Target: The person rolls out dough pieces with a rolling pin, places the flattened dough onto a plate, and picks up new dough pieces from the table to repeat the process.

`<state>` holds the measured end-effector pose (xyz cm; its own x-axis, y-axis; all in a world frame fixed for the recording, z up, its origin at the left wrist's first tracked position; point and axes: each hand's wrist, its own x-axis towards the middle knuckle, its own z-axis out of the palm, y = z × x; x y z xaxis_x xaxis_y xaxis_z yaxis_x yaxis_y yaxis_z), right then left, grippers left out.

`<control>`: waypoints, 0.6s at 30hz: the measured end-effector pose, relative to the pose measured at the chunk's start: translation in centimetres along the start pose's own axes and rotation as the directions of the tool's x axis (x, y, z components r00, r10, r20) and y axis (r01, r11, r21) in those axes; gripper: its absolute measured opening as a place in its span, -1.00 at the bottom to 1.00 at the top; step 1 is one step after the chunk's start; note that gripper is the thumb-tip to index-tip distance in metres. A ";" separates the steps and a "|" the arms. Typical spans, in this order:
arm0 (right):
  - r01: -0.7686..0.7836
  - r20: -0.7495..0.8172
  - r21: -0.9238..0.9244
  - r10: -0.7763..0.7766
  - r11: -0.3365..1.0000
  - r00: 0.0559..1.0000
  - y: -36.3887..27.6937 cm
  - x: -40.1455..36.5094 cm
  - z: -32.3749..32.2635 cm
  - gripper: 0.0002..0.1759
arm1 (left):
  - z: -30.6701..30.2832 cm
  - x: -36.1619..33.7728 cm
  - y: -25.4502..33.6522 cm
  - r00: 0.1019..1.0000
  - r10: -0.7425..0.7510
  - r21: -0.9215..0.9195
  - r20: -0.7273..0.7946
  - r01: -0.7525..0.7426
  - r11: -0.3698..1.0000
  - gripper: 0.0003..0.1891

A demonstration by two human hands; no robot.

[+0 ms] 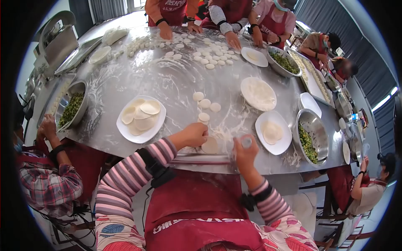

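Note:
My left hand (193, 134) is closed, its fingertips at the left edge of a flat round dough wrapper (210, 145) near the table's front edge. Just right of the wrapper, my right hand (246, 151) is closed and slightly blurred; what it holds, if anything, I cannot make out. Several small dough discs (204, 103) lie beyond my hands. On the left, a white plate (121, 126) bears stacked wrappers (144, 119). Another plate (286, 139) with wrappers stands to the right, and a dish of flour (258, 94) lies behind it.
Metal bowls of chopped green filling stand at left (84, 101), right (320, 138) and back right (287, 74). Many dough discs (213, 54) lie at the far side of the floury table (167, 79). Co-workers stand behind it and sit at both sides.

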<state>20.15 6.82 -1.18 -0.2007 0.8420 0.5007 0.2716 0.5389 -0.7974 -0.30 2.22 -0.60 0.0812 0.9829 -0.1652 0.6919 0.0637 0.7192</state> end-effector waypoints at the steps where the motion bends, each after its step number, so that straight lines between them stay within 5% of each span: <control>1: -0.086 0.015 0.067 0.085 0.994 0.996 0.5 -0.9 -0.4 -0.77 | 0.1 -0.2 -0.2 0.998 -0.057 -0.109 0.017 0.058 0.992 -0.84; 3: -0.188 0.031 0.140 0.186 0.972 0.982 0.8 -0.8 0.2 -0.78 | 0.3 -0.2 -0.2 1.000 -0.020 -0.065 0.021 0.022 0.998 -0.84; 5: 0.089 -0.070 -0.113 -0.097 0.990 0.993 0.4 3.0 2.7 -0.79 | 0.4 0.3 0.0 0.999 0.028 -0.006 0.032 -0.028 1.000 -0.84; 7: 0.067 -0.059 -0.048 -0.070 0.997 0.996 0.4 4.3 4.0 -0.79 | 0.7 1.5 -0.1 0.996 0.024 0.158 -0.090 -0.009 0.987 -0.86; 11: -0.038 0.001 0.070 0.038 0.997 0.999 1.3 1.6 1.7 -0.79 | -0.8 1.7 0.5 0.993 0.029 0.190 0.111 -0.050 0.981 -0.85; 14: -0.202 0.022 0.312 0.205 0.928 0.978 0.5 -1.9 -0.6 -0.79 | -1.6 2.5 1.2 0.993 0.055 0.060 0.105 -0.061 0.996 -0.84; 18: -0.068 0.005 0.194 0.069 0.979 0.998 -1.5 -3.2 -2.5 -0.79 | -1.8 2.2 2.5 0.976 0.007 -0.116 0.216 0.018 0.993 -0.82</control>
<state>22.76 3.38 -0.75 -0.1865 0.8769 0.4431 0.0969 0.4652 -0.8799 0.31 4.89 2.07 0.2397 0.9227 -0.3020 0.6052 0.1013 0.7896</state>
